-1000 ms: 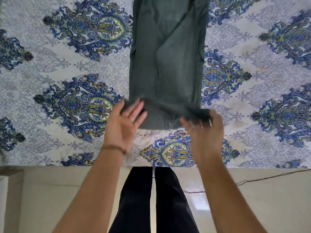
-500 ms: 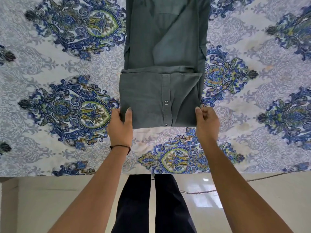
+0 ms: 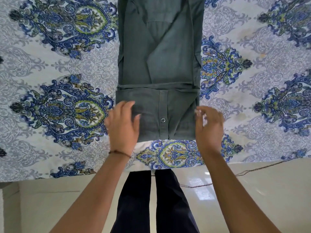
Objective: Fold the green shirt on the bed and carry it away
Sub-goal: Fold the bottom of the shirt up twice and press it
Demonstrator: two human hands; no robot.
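Two hands flank a green shirt (image 3: 159, 56) on a patterned bed sheet (image 3: 50, 68). The left hand (image 3: 122, 125) rests loosely spread fingers on its folded hem, and the shirt stretches away beyond the fingertips. The right hand (image 3: 209, 126) is blurred at the right edge, its grip unclear.

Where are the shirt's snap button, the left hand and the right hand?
snap button (image 3: 163, 120), head view, its centre.
left hand (image 3: 123, 127), head view, back of hand.
right hand (image 3: 209, 127), head view, back of hand.
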